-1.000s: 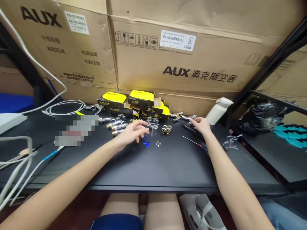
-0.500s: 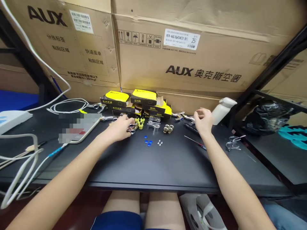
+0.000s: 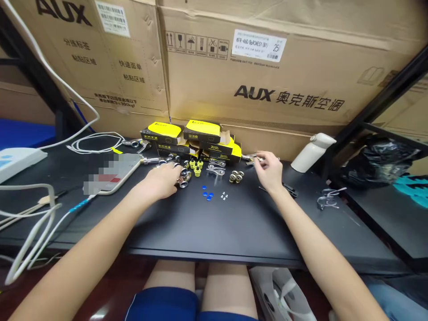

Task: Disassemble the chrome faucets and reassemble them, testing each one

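My left hand [image 3: 162, 180] is over a cluster of chrome fittings [image 3: 184, 179], fingers bent and thumb apart; its fingertips are partly hidden among them. With its fingers closed round the handle, my right hand [image 3: 270, 171] is at an adjustable wrench [image 3: 249, 157] at the back of the desk. Between the hands stand several yellow-and-black valve cartridges [image 3: 196, 168], chrome lever handles [image 3: 216, 169] and brass-coloured round fittings [image 3: 236, 177]. Nearer to me lie several blue discs [image 3: 207, 195] and small screws [image 3: 224, 195]. My right wrist partly covers a screwdriver and a black tool [image 3: 290, 190].
Yellow-and-black boxes [image 3: 202, 133] are stacked behind the parts, against large cartons [image 3: 207, 84]. A white bottle [image 3: 312, 152] and glasses [image 3: 329, 199] are at right. A phone [image 3: 123, 171] with a cable and a white power strip [image 3: 20, 162] are at left.
My right hand has moved left and closed at the wrench. My left hand has shifted slightly left and down, showing more of the chrome fittings. The camera view has shifted a little.
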### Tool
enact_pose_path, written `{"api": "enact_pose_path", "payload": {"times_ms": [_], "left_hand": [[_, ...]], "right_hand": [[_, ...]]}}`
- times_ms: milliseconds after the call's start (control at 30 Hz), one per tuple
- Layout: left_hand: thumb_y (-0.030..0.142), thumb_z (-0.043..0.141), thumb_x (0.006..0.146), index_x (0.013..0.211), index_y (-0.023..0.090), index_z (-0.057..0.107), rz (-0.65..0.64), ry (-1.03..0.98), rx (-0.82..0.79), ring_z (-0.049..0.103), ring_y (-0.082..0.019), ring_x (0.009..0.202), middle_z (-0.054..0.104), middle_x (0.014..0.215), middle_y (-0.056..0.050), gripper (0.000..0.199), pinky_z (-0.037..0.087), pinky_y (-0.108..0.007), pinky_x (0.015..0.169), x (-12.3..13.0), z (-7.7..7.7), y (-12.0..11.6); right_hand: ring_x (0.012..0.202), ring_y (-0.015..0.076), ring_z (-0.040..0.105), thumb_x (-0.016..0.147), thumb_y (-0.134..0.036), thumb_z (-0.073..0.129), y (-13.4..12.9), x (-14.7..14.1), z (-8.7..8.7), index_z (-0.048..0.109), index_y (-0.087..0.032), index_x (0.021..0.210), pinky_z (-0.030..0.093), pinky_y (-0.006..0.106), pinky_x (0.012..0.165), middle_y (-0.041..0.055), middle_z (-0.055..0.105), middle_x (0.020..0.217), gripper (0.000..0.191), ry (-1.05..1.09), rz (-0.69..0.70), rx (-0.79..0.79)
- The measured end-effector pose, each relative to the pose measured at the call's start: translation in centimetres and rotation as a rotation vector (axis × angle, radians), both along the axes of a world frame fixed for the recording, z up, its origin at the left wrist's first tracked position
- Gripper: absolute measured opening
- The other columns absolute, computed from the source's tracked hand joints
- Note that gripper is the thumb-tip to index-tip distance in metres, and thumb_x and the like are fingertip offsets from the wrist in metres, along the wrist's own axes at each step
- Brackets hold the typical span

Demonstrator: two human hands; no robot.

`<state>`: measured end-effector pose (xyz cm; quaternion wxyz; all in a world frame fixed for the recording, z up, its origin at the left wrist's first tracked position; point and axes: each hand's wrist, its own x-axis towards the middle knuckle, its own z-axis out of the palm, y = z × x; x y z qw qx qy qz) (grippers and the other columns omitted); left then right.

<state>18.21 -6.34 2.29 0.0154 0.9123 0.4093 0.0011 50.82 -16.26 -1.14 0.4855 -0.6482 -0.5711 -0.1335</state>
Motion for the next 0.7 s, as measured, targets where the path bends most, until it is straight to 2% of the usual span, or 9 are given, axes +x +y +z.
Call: {"api": "enact_pose_path", "payload": {"times_ms": [67, 133, 200, 267, 333, 433, 567, 700], "left_hand": [[0.011, 0.06, 0.067, 0.118, 0.013, 0.056, -0.05, 0.006, 0.008, 0.054, -0.038, 0.11, 0.058, 0.114, -0.02, 0.052, 0.046, -0.045, 0.087, -0.2, 0.1, -0.3], [0.013, 0.057, 0.073, 0.13, 0.011, 0.049, -0.102, -0.003, 0.042, 0.052, -0.037, 0.113, 0.056, 0.119, -0.02, 0.058, 0.044, -0.045, 0.092, -0.2, 0.0, -0.6], [0.014, 0.049, 0.08, 0.138, 0.006, 0.041, -0.123, -0.045, 0.133, 0.049, -0.037, 0.114, 0.053, 0.123, -0.023, 0.06, 0.042, -0.047, 0.095, 0.4, -0.4, -0.9], [0.014, 0.043, 0.084, 0.14, 0.002, 0.039, -0.134, -0.11, 0.23, 0.047, -0.038, 0.115, 0.049, 0.128, -0.025, 0.057, 0.041, -0.049, 0.097, 1.2, -0.9, -1.3], [0.015, 0.041, 0.086, 0.138, 0.004, 0.042, -0.165, -0.17, 0.272, 0.046, -0.036, 0.114, 0.048, 0.13, -0.023, 0.053, 0.041, -0.048, 0.098, 2.2, -1.3, -1.7], [0.017, 0.042, 0.088, 0.131, 0.009, 0.05, -0.194, -0.242, 0.275, 0.047, -0.034, 0.112, 0.051, 0.127, -0.02, 0.045, 0.042, -0.046, 0.095, 3.2, -1.9, -1.8], [0.024, 0.046, 0.089, 0.122, 0.009, 0.056, -0.198, -0.311, 0.279, 0.05, -0.032, 0.106, 0.054, 0.119, -0.018, 0.037, 0.044, -0.044, 0.092, 3.5, -2.5, -1.0], [0.029, 0.052, 0.088, 0.115, 0.011, 0.058, -0.176, -0.342, 0.289, 0.051, -0.031, 0.101, 0.056, 0.112, -0.016, 0.033, 0.045, -0.043, 0.088, 3.5, -3.0, 0.0]], "right_hand": [[0.067, 0.0159, 0.063, 0.089, -0.033, 0.052, -0.1, -1.4, -0.1, 0.064, -0.018, 0.104, 0.056, 0.032, 0.063, 0.0101, 0.066, 0.108, 0.023, -0.031, 0.097, -0.052], [0.077, 0.0187, 0.065, 0.089, -0.034, 0.055, -0.2, -2.8, -0.1, 0.064, -0.02, 0.107, 0.057, 0.033, 0.067, 0.0084, 0.066, 0.107, 0.025, -0.075, 0.198, -0.105], [0.096, 0.0224, 0.064, 0.088, -0.033, 0.058, -0.5, -3.9, 0.0, 0.065, -0.021, 0.109, 0.055, 0.037, 0.084, 0.0081, 0.066, 0.111, 0.026, -0.138, 0.296, -0.144], [0.114, 0.0246, 0.057, 0.088, -0.032, 0.059, -0.7, -4.9, 0.0, 0.062, -0.021, 0.12, 0.047, 0.041, 0.101, 0.0101, 0.062, 0.122, 0.034, -0.221, 0.387, -0.176], [0.124, 0.0255, 0.05, 0.09, -0.032, 0.058, -0.7, -5.5, -0.1, 0.052, -0.019, 0.134, 0.041, 0.043, 0.107, 0.014, 0.054, 0.134, 0.047, -0.314, 0.452, -0.211], [0.128, 0.0277, 0.046, 0.091, -0.035, 0.056, -0.7, -6.1, -0.4, 0.047, -0.015, 0.138, 0.039, 0.046, 0.107, 0.018, 0.047, 0.141, 0.052, -0.448, 0.461, -0.267], [0.131, 0.0315, 0.042, 0.093, -0.035, 0.053, -0.4, -6.4, -1.0, 0.055, -0.015, 0.129, 0.036, 0.052, 0.107, 0.0194, 0.044, 0.143, 0.042, -0.566, 0.39, -0.325], [0.13, 0.0316, 0.043, 0.093, -0.032, 0.053, -0.2, -6.4, -1.3, 0.058, -0.016, 0.123, 0.035, 0.053, 0.107, 0.0191, 0.045, 0.143, 0.035, -0.574, 0.383, -0.343]]}}
